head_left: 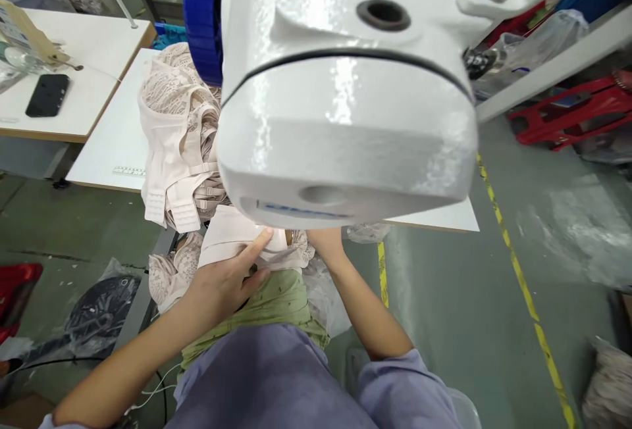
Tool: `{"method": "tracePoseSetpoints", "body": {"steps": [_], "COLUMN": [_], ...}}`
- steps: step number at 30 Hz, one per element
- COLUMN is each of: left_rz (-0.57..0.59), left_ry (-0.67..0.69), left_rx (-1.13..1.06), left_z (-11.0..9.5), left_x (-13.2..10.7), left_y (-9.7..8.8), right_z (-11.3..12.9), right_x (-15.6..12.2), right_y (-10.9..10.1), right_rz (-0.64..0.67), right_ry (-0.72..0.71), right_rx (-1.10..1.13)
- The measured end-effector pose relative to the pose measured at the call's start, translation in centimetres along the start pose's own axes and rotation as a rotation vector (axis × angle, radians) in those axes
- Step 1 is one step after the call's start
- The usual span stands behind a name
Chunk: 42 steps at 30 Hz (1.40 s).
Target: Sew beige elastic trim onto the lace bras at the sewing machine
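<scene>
A beige bra (224, 235) lies below the front of a white sewing machine head (345, 133). My left hand (222, 284) holds its near edge, the index finger stretched along the top of the cloth and the thumb apart beneath it. The other fingers seem to be under the fabric. My right hand (326, 243) is at the lace end of the bra, its fingers hidden by the machine head. Needle and presser foot are out of sight behind the housing. A pile of beige lace bras (180, 133) lies to the left of the machine.
A blue handwheel (203, 24) sticks out at the machine's left. On the left table (106, 27) lies a black phone (48, 95). More beige cups (172, 268) hang by my left forearm. A red stool (567, 110) and yellow floor tape (513, 254) are to the right.
</scene>
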State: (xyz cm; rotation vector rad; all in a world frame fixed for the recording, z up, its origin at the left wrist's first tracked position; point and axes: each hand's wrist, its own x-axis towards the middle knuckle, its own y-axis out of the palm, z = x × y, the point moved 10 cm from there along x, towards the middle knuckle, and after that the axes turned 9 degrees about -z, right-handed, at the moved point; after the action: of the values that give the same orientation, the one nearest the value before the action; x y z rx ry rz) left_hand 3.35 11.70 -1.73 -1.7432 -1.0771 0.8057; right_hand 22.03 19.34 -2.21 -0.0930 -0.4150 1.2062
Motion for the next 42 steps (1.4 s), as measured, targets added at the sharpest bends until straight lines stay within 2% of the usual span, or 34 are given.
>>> {"method": "tracePoseSetpoints", "body": {"steps": [3,9,20,30,36,42], "left_rz": [-0.027,-0.070,-0.088,-0.081,-0.121,-0.238], "left_ry": [0.037,0.078,0.104,0.101,0.123,0.074], "left_rx": [0.000,0.016,-0.019,-0.045,-0.034,-0.051], "left_z": [-0.4,-0.7,-1.6,-2.3,-2.3,-1.7], "left_x": [-0.2,-0.2,0.4,0.9,0.6,0.3], "left_y": [-0.2,-0.7,-0.9,-1.1,-1.1,-2.0], "right_z": [-1.4,-2.5,-1.4,-1.0,-1.1,-0.4], "right_x": [-1.2,-2.4,-2.4,-3.1,-3.5,-3.7], "right_y": [-0.9,-1.1,-1.5,-0.9,-0.3,0.3], "right_rz": [-0.083,-0.067,-0.057,-0.015,0.004,-0.019], "right_ry": [0.091,0.140,0.147,0.224,0.250,0.253], "right_rx": [0.065,0.188,0.243,0.289,0.347,0.392]}}
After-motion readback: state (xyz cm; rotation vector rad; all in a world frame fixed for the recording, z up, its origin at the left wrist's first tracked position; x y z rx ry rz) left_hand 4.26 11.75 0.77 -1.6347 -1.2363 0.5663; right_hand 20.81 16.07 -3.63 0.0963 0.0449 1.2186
